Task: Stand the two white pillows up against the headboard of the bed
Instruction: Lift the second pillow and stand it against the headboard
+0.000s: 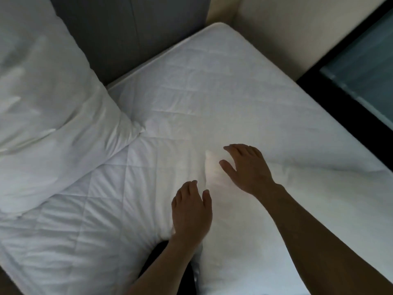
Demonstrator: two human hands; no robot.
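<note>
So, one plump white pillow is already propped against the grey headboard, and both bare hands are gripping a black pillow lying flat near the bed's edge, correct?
Not quite: the head view shows the flat pillow is white, not black, and the rest stands.

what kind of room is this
Most likely a bedroom, perhaps a hotel room: a bed with a white quilted mattress cover, a white pillow leaning at a grey padded headboard, and a dark-framed window alongside.

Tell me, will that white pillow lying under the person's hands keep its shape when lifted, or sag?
The pillow will probably sag: its corner near the right hand is limp and creased. It looks plump, so likely light for its bulk. The left hand rests open on smooth fabric, which may slide unless bunched.
</note>
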